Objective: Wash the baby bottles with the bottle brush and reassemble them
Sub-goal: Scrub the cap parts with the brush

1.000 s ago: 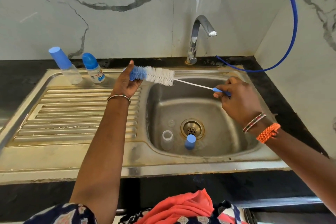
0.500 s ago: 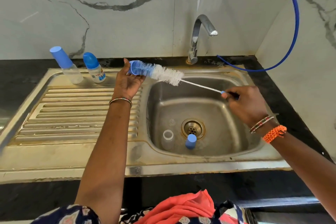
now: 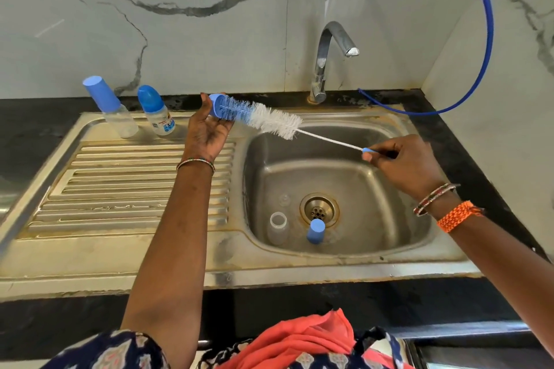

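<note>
Beyond and left of the left hand (image 3: 207, 132): two capped bottles (image 3: 120, 111) on the drainboard (image 3: 126, 186), likely parked clear of the washing. Left hand palm up, fingers curled round a blue cap (image 3: 220, 109), mouth turned toward the bottle brush (image 3: 263, 120) so its bristles can reach inside. Brush head partly in the cap, wire stem slanting down to the right hand (image 3: 401, 165), pinched by its blue handle tip for twisting. Below and between both hands, in the sink (image 3: 374, 189): an open clear bottle (image 3: 278, 226) and another blue cap (image 3: 315, 231) by the drain, probably waiting for scrubbing.
</note>
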A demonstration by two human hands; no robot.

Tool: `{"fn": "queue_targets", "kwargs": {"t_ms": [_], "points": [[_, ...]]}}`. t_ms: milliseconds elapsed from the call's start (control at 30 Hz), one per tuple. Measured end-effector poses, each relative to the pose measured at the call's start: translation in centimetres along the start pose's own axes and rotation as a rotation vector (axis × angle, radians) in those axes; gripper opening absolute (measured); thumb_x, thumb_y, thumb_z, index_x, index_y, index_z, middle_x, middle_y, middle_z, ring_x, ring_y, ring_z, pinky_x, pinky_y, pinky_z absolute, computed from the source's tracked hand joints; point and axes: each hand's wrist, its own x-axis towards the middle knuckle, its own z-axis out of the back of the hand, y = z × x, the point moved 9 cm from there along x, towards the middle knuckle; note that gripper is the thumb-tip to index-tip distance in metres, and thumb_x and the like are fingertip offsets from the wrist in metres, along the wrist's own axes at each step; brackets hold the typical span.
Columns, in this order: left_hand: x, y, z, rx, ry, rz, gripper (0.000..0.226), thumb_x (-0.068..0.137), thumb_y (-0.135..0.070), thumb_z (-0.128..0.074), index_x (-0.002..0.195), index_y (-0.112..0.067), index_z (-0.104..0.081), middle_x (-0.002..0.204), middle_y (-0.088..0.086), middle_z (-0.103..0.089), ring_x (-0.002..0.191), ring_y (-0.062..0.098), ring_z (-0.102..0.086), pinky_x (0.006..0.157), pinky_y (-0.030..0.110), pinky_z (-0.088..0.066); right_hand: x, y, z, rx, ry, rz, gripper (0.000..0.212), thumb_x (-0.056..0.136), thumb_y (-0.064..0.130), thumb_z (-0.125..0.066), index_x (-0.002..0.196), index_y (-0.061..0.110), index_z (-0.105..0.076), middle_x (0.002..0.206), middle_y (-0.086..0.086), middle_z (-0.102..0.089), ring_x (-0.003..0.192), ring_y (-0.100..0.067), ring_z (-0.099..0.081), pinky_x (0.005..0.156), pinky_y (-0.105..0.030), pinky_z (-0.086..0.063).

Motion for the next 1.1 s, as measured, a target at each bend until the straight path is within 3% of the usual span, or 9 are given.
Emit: {"fn": "queue_targets", "kwargs": {"t_ms": [100, 167, 233, 333, 400, 467, 567, 767, 1100], "points": [[-0.4, -0.5, -0.3, 0.005, -0.009, -0.002, 0.031, 0.074, -0.024, -0.063, 0.091, 0.000, -0.069, 0.083, 0.012, -0.068, 0.080, 0.024, -0.069, 0.080, 0.038, -0.056, -1.0, -1.4, -3.7, 0.110, 0.378, -0.252, 0.034, 0.096, 0.025, -0.052, 0.069, 0.010, -0.067, 0.047, 0.002, -0.045, 0.040, -0.009, -0.036, 0.041, -0.019, -0.028], [-0.4, -0.9, -0.3, 0.070, -0.036, 0.024, 0.052, 0.069, -0.026, -0.070, 0.113, 0.000, -0.058, 0.088, 0.011, -0.066, 0.086, 0.023, -0.065, 0.081, 0.039, -0.057, -3.2, -1.9, -6.2, 0.315, 0.694, -0.487, 0.043, 0.101, 0.023, -0.033, 0.067, 0.006, -0.053, 0.040, 0.004, -0.028, 0.031, -0.006, -0.021, 0.033, -0.014, -0.016], [-0.7, -1.3, 0.3, 0.163, -0.067, 0.035, 0.082, 0.056, -0.025, -0.085, 0.126, -0.003, -0.049, 0.093, 0.013, -0.065, 0.088, 0.025, -0.065, 0.087, 0.043, -0.053, -3.6, -1.8, -6.5, 0.448, 0.790, -0.569, 0.041, 0.101, 0.020, -0.027, 0.067, 0.008, -0.047, 0.040, 0.005, -0.024, 0.029, -0.003, -0.017, 0.032, -0.012, -0.013], [-0.6, -1.5, 1.1, 0.186, -0.104, 0.007, 0.084, 0.069, -0.021, -0.071, 0.142, -0.002, -0.035, 0.102, 0.016, -0.058, 0.096, 0.029, -0.061, 0.081, 0.042, -0.056, -1.5, -0.9, -4.7, 0.229, 0.526, -0.260, 0.038, 0.099, 0.031, -0.043, 0.071, 0.012, -0.060, 0.042, 0.004, -0.040, 0.035, -0.007, -0.034, 0.038, -0.016, -0.029], [-0.3, -1.0, 1.9, 0.141, -0.153, 0.024, 0.070, 0.074, -0.017, -0.065, 0.137, -0.001, -0.039, 0.104, 0.017, -0.055, 0.096, 0.031, -0.059, 0.078, 0.043, -0.056, -0.9, 1.5, -1.5, -0.330, 0.046, 0.218, 0.024, 0.093, 0.033, -0.057, 0.078, 0.020, -0.072, 0.058, 0.001, -0.061, 0.050, -0.016, -0.055, 0.048, -0.024, -0.044], [-0.1, -0.8, 2.9, 0.136, -0.230, 0.040, 0.037, 0.086, -0.013, -0.059, 0.121, -0.002, -0.049, 0.102, 0.016, -0.054, 0.092, 0.029, -0.059, 0.079, 0.042, -0.055, -2.9, 3.7, 0.4, -0.506, -0.305, 0.563, 0.018, 0.087, 0.030, -0.061, 0.088, 0.018, -0.075, 0.069, -0.002, -0.069, 0.057, -0.023, -0.063, 0.046, -0.028, -0.047], [0.4, -0.8, 5.3, 0.130, -0.368, 0.033, 0.009, 0.096, -0.018, -0.053, 0.092, -0.010, -0.054, 0.103, 0.013, -0.051, 0.085, 0.024, -0.055, 0.090, 0.040, -0.047, -3.3, 3.1, 3.2, -0.425, -0.486, 0.607, 0.016, 0.084, 0.022, -0.066, 0.093, 0.013, -0.076, 0.073, -0.005, -0.071, 0.056, -0.026, -0.062, 0.050, -0.028, -0.047], [1.0, -0.2, 4.3, 0.087, -0.312, 0.070, 0.031, 0.094, -0.029, -0.055, 0.116, -0.008, -0.055, 0.103, 0.016, -0.056, 0.088, 0.027, -0.059, 0.093, 0.040, -0.048, -3.5, 3.4, 3.5, -0.413, -0.506, 0.639, 0.015, 0.083, 0.023, -0.068, 0.090, 0.012, -0.076, 0.068, -0.004, -0.069, 0.052, -0.024, -0.060, 0.046, -0.031, -0.047], [1.2, 2.4, 3.0, 0.324, -0.228, 0.237, 0.027, 0.094, -0.034, -0.055, 0.096, -0.008, -0.056, 0.100, 0.014, -0.062, 0.090, 0.026, -0.062, 0.090, 0.038, -0.048, -5.1, 5.2, 2.1, -0.595, -0.546, 0.813, 0.017, 0.078, 0.009, -0.067, 0.093, 0.012, -0.075, 0.079, -0.003, -0.072, 0.063, -0.026, -0.061, 0.056, -0.033, -0.044]]}}
